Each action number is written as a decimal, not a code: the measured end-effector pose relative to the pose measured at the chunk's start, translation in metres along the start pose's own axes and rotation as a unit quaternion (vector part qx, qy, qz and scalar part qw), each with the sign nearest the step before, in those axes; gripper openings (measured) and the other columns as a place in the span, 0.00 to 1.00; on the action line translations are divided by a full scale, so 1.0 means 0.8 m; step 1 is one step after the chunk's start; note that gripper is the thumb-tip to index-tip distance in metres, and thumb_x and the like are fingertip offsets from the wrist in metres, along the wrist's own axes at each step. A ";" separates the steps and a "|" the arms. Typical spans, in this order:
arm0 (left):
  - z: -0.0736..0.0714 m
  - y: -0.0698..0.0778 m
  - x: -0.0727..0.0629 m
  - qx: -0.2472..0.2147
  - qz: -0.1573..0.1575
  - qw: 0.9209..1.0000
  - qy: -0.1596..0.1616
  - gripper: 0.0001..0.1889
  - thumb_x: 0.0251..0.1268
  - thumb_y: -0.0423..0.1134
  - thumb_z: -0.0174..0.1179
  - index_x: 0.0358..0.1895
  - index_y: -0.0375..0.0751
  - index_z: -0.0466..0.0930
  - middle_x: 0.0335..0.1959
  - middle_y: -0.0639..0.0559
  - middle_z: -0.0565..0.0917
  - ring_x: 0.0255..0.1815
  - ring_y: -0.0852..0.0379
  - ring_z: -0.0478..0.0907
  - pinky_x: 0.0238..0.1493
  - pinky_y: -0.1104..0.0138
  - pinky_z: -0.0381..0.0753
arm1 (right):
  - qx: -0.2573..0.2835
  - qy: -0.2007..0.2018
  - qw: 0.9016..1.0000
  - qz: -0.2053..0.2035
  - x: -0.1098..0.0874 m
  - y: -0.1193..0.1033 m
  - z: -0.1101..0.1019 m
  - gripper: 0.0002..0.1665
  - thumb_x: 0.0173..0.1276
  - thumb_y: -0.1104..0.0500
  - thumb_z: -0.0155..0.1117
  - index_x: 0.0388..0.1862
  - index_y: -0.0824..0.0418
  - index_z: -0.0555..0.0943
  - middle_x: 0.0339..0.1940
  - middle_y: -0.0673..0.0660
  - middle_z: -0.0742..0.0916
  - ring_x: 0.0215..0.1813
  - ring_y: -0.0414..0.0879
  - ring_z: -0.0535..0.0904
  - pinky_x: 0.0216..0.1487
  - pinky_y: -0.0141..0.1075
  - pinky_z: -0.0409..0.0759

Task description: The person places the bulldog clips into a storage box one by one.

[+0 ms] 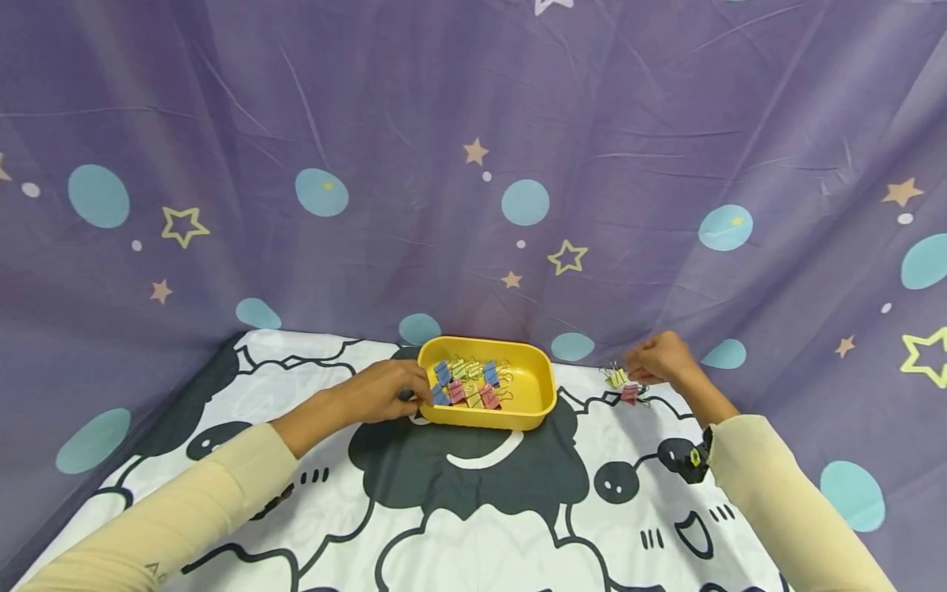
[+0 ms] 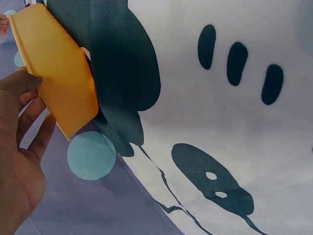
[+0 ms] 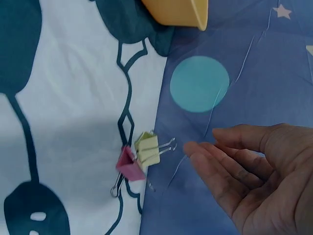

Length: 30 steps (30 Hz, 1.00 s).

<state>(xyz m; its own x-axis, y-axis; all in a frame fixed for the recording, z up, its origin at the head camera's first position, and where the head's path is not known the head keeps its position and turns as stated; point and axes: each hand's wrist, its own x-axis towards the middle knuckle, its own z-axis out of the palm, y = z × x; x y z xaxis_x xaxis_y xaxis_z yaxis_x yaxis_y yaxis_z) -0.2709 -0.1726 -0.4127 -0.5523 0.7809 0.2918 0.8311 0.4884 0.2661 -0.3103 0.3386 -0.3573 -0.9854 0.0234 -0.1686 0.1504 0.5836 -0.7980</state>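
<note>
A yellow tray stands at the back of the cloth, with several blue, pink and pale yellow binder clips lying in its left part. My left hand is at its left end. In the left wrist view, the thumb of that hand overlaps the outer wall and the fingers lie past the rim, pinching the edge. My right hand hovers just beside a pale yellow binder clip and a pink binder clip, which lie together. Its fingers are loosely bent, a small gap from the clip's wire handles, and hold nothing.
A white cloth with dark cartoon shapes covers the surface. Behind it hangs a purple curtain with stars and blue dots, close to the tray and the loose clips. A dark device sits at the right wrist.
</note>
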 end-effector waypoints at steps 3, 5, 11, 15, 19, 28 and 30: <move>0.001 0.001 0.001 -0.001 0.002 1.000 0.000 0.12 0.65 0.29 0.74 0.45 0.50 0.97 0.44 0.58 0.92 0.49 0.60 0.85 0.54 0.57 0.87 | 0.003 0.003 1.000 0.006 -0.003 0.009 -0.008 0.22 0.71 0.70 0.70 0.59 0.84 0.86 0.26 0.54 0.94 0.28 0.40 0.92 0.38 0.37 0.94; 0.000 0.002 0.001 0.000 0.002 1.000 0.000 0.11 0.64 0.29 0.74 0.45 0.49 0.97 0.43 0.59 0.92 0.49 0.60 0.84 0.54 0.57 0.87 | 0.001 0.005 1.000 0.006 -0.005 0.015 -0.013 0.22 0.71 0.69 0.70 0.59 0.85 0.85 0.25 0.52 0.94 0.27 0.40 0.92 0.36 0.36 0.93; -0.004 0.005 0.003 0.009 -0.002 1.000 0.001 0.11 0.64 0.29 0.75 0.44 0.49 0.98 0.43 0.59 0.92 0.49 0.59 0.85 0.54 0.56 0.87 | -0.014 0.007 1.000 0.015 -0.006 0.028 -0.024 0.21 0.72 0.68 0.71 0.58 0.84 0.86 0.28 0.56 0.95 0.29 0.41 0.93 0.35 0.37 0.93; -0.003 0.004 0.003 0.009 -0.005 1.000 0.001 0.11 0.64 0.30 0.75 0.44 0.49 0.98 0.43 0.59 0.93 0.50 0.59 0.85 0.55 0.56 0.87 | -0.016 0.005 1.000 0.020 -0.007 0.038 -0.025 0.21 0.72 0.70 0.71 0.58 0.85 0.85 0.26 0.53 0.94 0.28 0.41 0.92 0.35 0.37 0.93; 0.000 0.002 0.002 0.005 -0.007 1.000 0.001 0.11 0.65 0.29 0.75 0.44 0.50 0.98 0.44 0.59 0.93 0.51 0.58 0.86 0.56 0.55 0.87 | -0.012 0.013 0.999 0.027 -0.004 0.047 -0.021 0.22 0.72 0.70 0.71 0.58 0.86 0.84 0.25 0.52 0.94 0.27 0.40 0.91 0.36 0.37 0.93; 0.000 0.001 0.000 0.002 -0.005 1.000 0.006 0.11 0.65 0.29 0.75 0.45 0.49 0.98 0.46 0.58 0.93 0.52 0.58 0.87 0.57 0.55 0.88 | -0.030 0.031 0.998 0.048 0.009 0.057 -0.013 0.19 0.70 0.70 0.73 0.53 0.85 0.86 0.26 0.62 0.94 0.28 0.47 0.94 0.39 0.45 0.95; -0.001 0.001 0.000 0.004 -0.004 1.000 0.006 0.11 0.65 0.29 0.75 0.46 0.49 0.98 0.46 0.58 0.93 0.52 0.58 0.87 0.57 0.55 0.88 | -0.035 0.033 0.998 0.048 0.011 0.058 -0.013 0.19 0.70 0.70 0.72 0.53 0.85 0.86 0.25 0.61 0.94 0.28 0.48 0.94 0.40 0.46 0.95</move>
<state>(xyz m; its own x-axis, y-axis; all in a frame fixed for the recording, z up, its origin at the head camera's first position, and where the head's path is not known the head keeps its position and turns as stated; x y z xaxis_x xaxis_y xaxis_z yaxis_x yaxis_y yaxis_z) -0.2700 -0.1725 -0.4119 -0.5595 0.7725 0.3003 0.8272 0.4975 0.2613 -0.3131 0.3743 -0.3903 -0.9702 0.1345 -0.2016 0.2407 0.6320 -0.7367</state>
